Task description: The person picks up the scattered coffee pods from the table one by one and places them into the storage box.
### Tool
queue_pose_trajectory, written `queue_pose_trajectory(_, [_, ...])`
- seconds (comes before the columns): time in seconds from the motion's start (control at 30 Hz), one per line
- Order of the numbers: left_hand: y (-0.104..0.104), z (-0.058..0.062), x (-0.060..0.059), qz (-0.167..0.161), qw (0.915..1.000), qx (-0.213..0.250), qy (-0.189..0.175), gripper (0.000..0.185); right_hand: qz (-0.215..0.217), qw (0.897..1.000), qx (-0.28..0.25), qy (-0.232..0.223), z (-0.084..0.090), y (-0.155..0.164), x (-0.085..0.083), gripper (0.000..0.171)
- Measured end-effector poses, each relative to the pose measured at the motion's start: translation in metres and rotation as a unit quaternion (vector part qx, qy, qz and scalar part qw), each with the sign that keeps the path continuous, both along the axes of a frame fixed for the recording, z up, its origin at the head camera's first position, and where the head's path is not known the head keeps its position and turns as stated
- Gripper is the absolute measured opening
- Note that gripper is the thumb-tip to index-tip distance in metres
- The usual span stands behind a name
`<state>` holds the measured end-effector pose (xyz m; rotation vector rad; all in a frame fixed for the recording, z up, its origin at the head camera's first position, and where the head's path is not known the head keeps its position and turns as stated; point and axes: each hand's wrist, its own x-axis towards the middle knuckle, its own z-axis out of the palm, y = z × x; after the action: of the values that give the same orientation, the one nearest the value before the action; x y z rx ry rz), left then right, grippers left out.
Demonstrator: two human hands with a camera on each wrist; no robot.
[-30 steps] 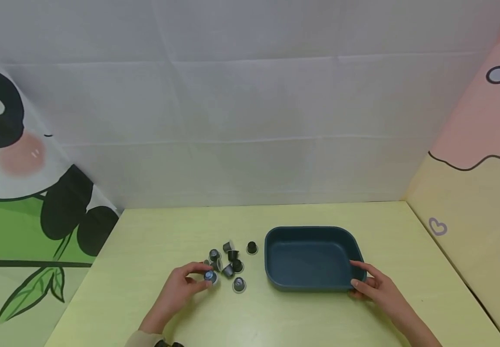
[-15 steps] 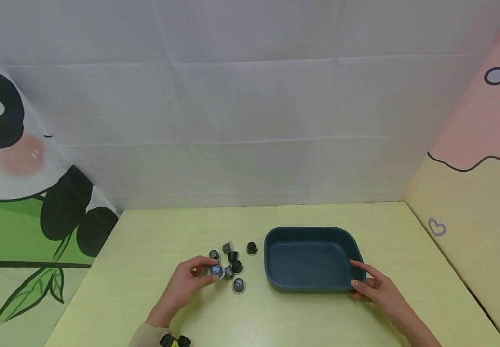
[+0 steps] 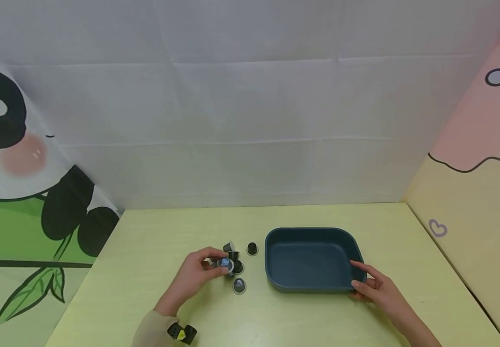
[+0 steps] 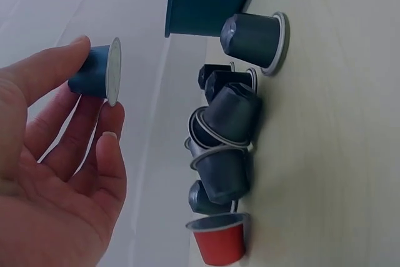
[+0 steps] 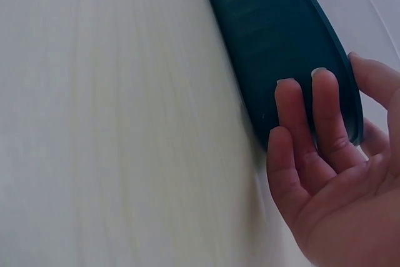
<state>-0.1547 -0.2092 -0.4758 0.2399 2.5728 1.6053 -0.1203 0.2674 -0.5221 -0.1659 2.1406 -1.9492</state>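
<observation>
I read the clock facing the worktop (image 3: pixel 250 318), twelve pointing away from the person. The hands are well apart. The left hand (image 3: pixel 194 275) pinches a blue capsule (image 3: pixel 225 263) between thumb and fingers, at its two-to-three o'clock side; the capsule is clear of the surface. The right hand (image 3: pixel 376 285) is clamped on the rim of a dark blue tray (image 3: pixel 315 265) near its four o'clock corner, several fingers lying against the outer wall. The tray rests at three o'clock from the left hand.

From twelve to three o'clock of the blue capsule, a cluster of dark capsules (image 3: pixel 233 256) is observed, partly hidden. Apart from it sit a black capsule (image 3: pixel 252 247) at two o'clock and a grey capsule (image 3: pixel 239 285) at five. The left wrist camera records a red capsule (image 4: pixel 220 245) at the row's six o'clock end.

A pale sleeve (image 3: pixel 154 328) lies at seven o'clock of the left hand. Beyond the worktop: white cloth (image 3: pixel 250 111) at twelve, a pink-and-cream panel (image 3: pixel 475 202) at two.
</observation>
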Motion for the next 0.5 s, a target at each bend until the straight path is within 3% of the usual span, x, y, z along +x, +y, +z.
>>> queue_pose_trajectory(0.5, [0.032, 0.017, -0.016, -0.059, 0.9968, 0.001, 0.053, 0.029, -0.006, 1.0, 0.007, -0.007, 0.0, -0.001, 0.001, 0.057])
